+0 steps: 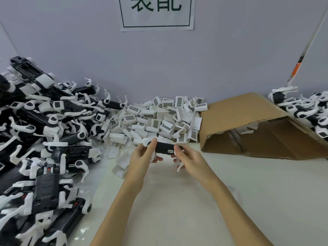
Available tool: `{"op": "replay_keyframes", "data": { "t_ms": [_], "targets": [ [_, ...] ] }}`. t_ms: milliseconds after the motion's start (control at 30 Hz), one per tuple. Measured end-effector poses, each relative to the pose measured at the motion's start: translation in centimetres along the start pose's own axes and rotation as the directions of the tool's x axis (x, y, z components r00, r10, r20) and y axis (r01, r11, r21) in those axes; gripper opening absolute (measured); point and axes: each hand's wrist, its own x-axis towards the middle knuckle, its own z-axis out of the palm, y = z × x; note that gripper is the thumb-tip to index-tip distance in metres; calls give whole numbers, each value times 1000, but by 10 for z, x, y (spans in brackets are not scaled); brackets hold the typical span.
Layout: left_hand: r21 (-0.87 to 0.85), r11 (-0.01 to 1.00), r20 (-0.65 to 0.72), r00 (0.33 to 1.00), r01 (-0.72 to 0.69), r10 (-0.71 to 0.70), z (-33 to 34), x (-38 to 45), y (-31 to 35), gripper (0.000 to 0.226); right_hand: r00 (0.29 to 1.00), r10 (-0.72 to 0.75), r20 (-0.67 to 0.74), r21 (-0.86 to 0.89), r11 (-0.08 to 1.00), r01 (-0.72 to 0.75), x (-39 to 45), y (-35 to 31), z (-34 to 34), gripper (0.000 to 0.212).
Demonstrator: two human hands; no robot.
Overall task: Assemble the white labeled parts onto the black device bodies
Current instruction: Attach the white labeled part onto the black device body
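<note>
While both the left hand (142,153) and right hand (188,157) grip one black device body (164,147) just before the heap of white labeled parts (159,118), many bodies (44,139) left of that heap seemingly await fitting.

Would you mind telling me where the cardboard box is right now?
In the head view, the cardboard box lies tipped on its side on the table's right, its opening facing the person, just right of the pile of white labeled parts.
</note>
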Motion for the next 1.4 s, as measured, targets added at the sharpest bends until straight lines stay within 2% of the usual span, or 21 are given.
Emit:
{"op": "replay_keyframes", "data": {
  "t_ms": [67,133,167,233,300,367,433,500,533,567,600,667,700,767,833,933,1000,1067,1133,1267,1400],
  "targets": [
    [-6,1000,-74,997,4,-4,0,2,-2,54,1000,-3,-31,-232,973,-4,-1,-6,-7,55],
    [-47,999,-137,991,2,-9,-2,5,-2,46,997,22,-68,-493,868,-53,-3,-16,-26,56],
    [-71,997,-155,988,1,-12,-3,7,-2,46,993,85,-85,-604,788,-119,-5,-22,-37,57],
    [-109,994,-176,984,4,-23,-4,9,-2,48,949,288,-129,-784,557,-275,-12,-33,-60,64],
    [-122,993,-184,982,10,-32,-4,10,-2,50,869,458,-186,-869,336,-363,-24,-38,-72,82],
    [-115,993,-180,983,16,-36,-4,10,-2,47,799,561,-218,-870,259,-420,-37,-37,-77,96],
    [-91,995,-163,985,45,-59,-4,9,-2,46,758,617,-213,-875,225,-429,-45,-33,-77,86],
    [-48,997,-133,989,66,-72,-2,7,-4,46,781,592,-200,-873,255,-417,-43,-25,-76,59],
    [-22,998,-111,992,62,-64,-1,6,-5,45,817,542,-197,-855,313,-414,-41,-22,-76,47],
    [7,999,-89,995,52,-51,0,5,-5,47,860,472,-193,-809,420,-411,-37,-17,-75,40],
    [35,998,-68,997,42,-40,2,4,-5,52,907,379,-186,-727,568,-386,-32,-15,-74,38],
    [69,997,-33,999,35,-32,3,1,-3,67,968,166,-190,-484,842,-240,-22,-10,-67,39],
    [74,997,-22,999,33,-31,4,0,-3,71,976,88,-200,-354,922,-156,-17,-7,-62,39],
    [70,997,-7,1000,26,-25,4,-1,-2,74,971,21,-237,-98,994,-45,-10,2,-51,36],
    [68,998,12,1000,13,-14,4,-2,-1,77,956,34,-290,143,990,9,-7,12,-40,38],
    [61,998,26,999,-23,22,3,-1,1,84,947,48,-318,355,932,72,-2,23,-33,47],
    [37,999,57,998,-35,33,1,-1,2,73,948,67,-310,481,872,96,2,27,-32,39],
    [8,1000,113,993,-27,26,1,-2,2,65,955,67,-289,489,868,88,2,26,-30,33],
    [4,1000,165,986,-24,23,3,-4,2,67,963,35,-266,471,877,98,1,26,-28,30],
    [36,999,222,975,-39,30,8,-6,2,64,951,-72,-299,525,820,227,-3,17,-26,21],
    [56,997,250,968,-43,28,9,-7,-1,65,917,-233,-324,331,880,340,-10,14,-22,17]
  ]
}}
